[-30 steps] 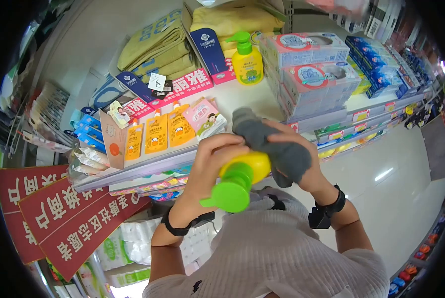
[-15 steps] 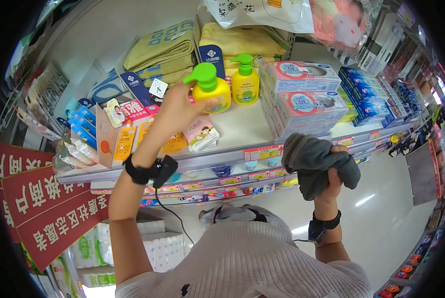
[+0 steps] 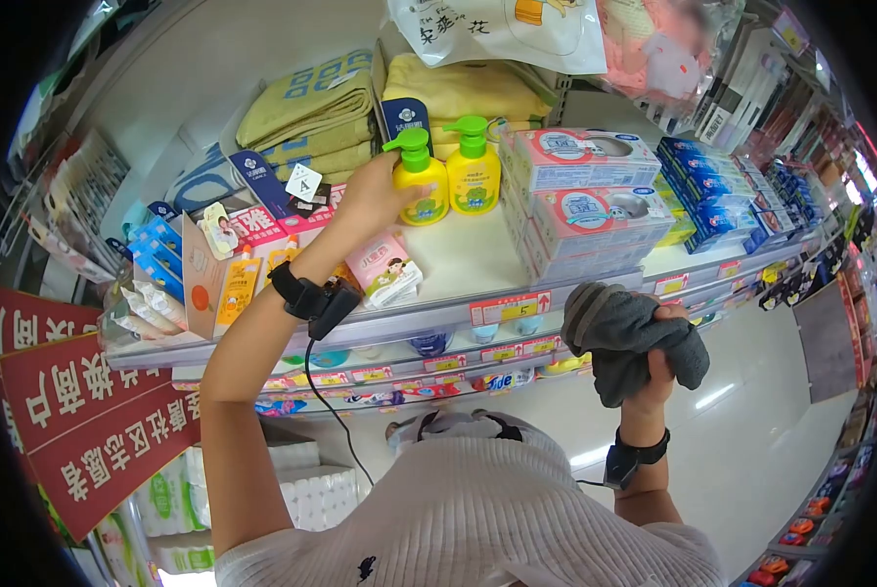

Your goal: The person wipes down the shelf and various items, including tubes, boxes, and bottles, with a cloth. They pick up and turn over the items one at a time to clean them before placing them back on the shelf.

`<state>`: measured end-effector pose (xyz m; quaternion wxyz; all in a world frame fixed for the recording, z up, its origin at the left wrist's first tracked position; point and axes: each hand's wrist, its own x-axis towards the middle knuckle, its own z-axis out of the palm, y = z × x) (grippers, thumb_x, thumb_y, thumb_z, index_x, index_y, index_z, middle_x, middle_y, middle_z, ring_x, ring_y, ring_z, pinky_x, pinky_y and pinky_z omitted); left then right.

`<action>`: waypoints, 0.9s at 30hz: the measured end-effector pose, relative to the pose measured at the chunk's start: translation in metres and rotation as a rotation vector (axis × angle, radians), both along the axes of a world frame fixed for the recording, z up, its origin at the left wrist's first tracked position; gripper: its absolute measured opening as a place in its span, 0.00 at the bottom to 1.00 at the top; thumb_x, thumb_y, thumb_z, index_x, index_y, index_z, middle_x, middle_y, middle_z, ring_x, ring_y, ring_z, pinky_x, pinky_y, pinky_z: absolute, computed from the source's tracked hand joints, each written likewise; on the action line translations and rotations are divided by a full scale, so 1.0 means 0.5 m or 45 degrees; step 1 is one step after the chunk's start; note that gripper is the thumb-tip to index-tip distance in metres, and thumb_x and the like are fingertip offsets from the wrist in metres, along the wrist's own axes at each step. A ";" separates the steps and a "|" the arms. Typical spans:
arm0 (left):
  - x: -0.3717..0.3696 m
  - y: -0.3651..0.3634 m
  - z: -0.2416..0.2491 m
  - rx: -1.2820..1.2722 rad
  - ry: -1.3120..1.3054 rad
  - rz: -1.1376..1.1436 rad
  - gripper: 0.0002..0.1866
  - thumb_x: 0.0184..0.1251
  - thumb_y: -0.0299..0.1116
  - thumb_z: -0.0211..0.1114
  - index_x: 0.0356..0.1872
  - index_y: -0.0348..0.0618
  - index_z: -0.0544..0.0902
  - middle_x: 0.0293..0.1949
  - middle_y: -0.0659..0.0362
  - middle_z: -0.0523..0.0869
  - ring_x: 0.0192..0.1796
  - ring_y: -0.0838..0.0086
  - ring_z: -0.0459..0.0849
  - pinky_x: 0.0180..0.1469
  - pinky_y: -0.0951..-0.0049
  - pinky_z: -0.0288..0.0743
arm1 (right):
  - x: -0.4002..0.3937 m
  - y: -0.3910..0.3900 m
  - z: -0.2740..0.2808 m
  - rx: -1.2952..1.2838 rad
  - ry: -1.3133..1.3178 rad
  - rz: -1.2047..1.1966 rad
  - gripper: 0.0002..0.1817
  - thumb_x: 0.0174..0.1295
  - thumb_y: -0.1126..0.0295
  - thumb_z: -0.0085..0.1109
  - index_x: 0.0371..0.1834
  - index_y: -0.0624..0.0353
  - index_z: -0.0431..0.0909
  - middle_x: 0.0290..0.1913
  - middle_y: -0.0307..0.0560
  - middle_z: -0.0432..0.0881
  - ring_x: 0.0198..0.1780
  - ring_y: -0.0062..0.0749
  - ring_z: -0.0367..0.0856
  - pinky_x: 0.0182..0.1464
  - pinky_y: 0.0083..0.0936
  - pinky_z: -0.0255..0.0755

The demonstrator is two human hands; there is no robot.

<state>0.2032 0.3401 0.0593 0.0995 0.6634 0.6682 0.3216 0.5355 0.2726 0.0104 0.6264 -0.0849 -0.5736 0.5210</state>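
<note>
My left hand (image 3: 372,201) is wrapped round a yellow pump bottle (image 3: 426,181) with a green pump top. This bottle stands upright on the white shelf (image 3: 458,249), beside a matching yellow pump bottle (image 3: 475,184) on its right. Bunched up in my right hand (image 3: 659,377) is a dark grey cloth (image 3: 626,333), held in front of the shelf's edge. A pink-and-white packet (image 3: 384,269) lies just below my left hand.
Folded yellow towels (image 3: 311,108) are stacked behind. Pink-and-white boxes (image 3: 590,210) stand right of the bottles, then blue boxes (image 3: 712,201). Orange pouches (image 3: 240,287) sit at left. A red sign (image 3: 96,421) hangs at lower left, and lower shelves hold more goods.
My left hand has brought the yellow pump bottle down and back, close against the other bottle. The grey cloth stays in my right hand, and the view has shifted slightly.
</note>
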 end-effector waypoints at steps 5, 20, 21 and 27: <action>-0.015 0.002 -0.028 0.100 -0.003 0.055 0.24 0.51 0.38 0.68 0.46 0.34 0.73 0.41 0.49 0.82 0.42 0.63 0.81 0.44 0.69 0.73 | -0.007 -0.001 -0.003 -0.014 -0.045 -0.028 0.20 0.55 0.65 0.51 0.50 0.58 0.65 0.49 0.54 0.71 0.53 0.40 0.69 0.60 0.34 0.57; 0.085 0.004 0.096 0.515 0.614 -0.381 0.18 0.54 0.29 0.61 0.47 0.38 0.74 0.49 0.52 0.75 0.53 0.58 0.72 0.55 0.64 0.66 | -0.038 0.002 -0.003 -0.152 -0.006 0.069 0.18 0.53 0.65 0.58 0.44 0.55 0.66 0.46 0.55 0.74 0.48 0.42 0.73 0.53 0.34 0.66; 0.084 0.021 0.097 0.519 0.615 -0.380 0.18 0.54 0.29 0.61 0.47 0.38 0.74 0.49 0.52 0.75 0.53 0.58 0.72 0.55 0.64 0.66 | -0.039 0.000 -0.002 -0.084 -0.020 0.038 0.18 0.53 0.64 0.59 0.44 0.56 0.67 0.45 0.55 0.74 0.48 0.42 0.74 0.52 0.35 0.66; 0.086 0.078 0.093 0.280 0.850 -0.384 0.23 0.51 0.27 0.63 0.52 0.39 0.72 0.50 0.49 0.74 0.53 0.56 0.72 0.55 0.64 0.67 | -0.014 -0.014 -0.009 0.041 0.041 0.000 0.17 0.54 0.64 0.60 0.43 0.56 0.68 0.42 0.57 0.76 0.46 0.44 0.75 0.50 0.35 0.68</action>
